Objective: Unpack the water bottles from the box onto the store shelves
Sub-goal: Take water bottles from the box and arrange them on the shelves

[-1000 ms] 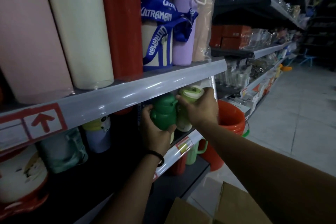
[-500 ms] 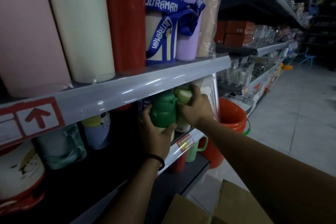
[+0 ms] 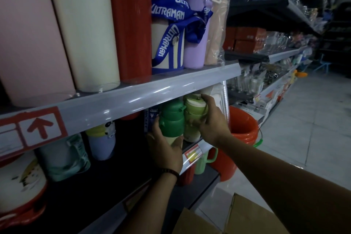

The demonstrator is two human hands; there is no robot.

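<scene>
A water bottle with a dark green lid (image 3: 171, 120) stands on the dark middle shelf (image 3: 106, 182), under the grey shelf rail. My left hand (image 3: 165, 148) grips its pale lower body from below and the left. Right beside it stands a light green bottle with a white top (image 3: 193, 112). My right hand (image 3: 210, 121) wraps around that bottle from the right, fingers over its lid. The two bottles touch. The cardboard box (image 3: 247, 216) lies open at the bottom edge, its inside hidden.
Tall pink, cream and red flasks (image 3: 83, 30) and an Ultraman bottle (image 3: 167, 40) fill the upper shelf. Small mugs and bottles (image 3: 100, 144) stand to the left on the middle shelf. An orange bucket (image 3: 241, 138) sits on the tiled floor to the right.
Both hands have stayed on the two bottles under the shelf rail. The right hand has shifted its hold a little on the light green bottle. The camera has moved slightly.
</scene>
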